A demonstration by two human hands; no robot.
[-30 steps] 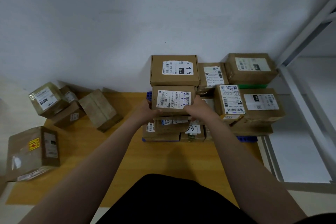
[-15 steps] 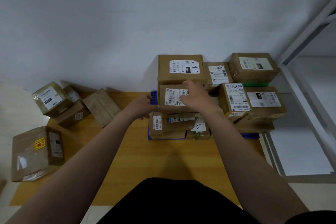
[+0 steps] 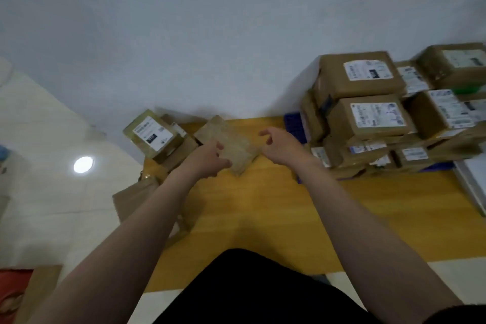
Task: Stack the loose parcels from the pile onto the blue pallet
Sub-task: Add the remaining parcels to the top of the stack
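Note:
A plain brown parcel (image 3: 231,143) lies tilted on the yellow board, at the right end of the loose pile. My left hand (image 3: 206,158) touches its near left edge with loosely bent fingers; blur hides any grip. My right hand (image 3: 280,143) hovers just right of the parcel with fingers spread, holding nothing. The blue pallet (image 3: 293,123) sits at the right, loaded with several labelled parcels (image 3: 368,118) stacked in layers against the wall.
More loose parcels sit left of the plain one: a labelled box (image 3: 152,134) on top, and a larger carton (image 3: 136,197) partly under my left forearm. The yellow board (image 3: 263,205) lies between pile and pallet. A metal rack edge (image 3: 470,184) stands at far right.
Both hands left the parcel set on the pallet stack and swung left to the plain brown parcel. The view turned left with them.

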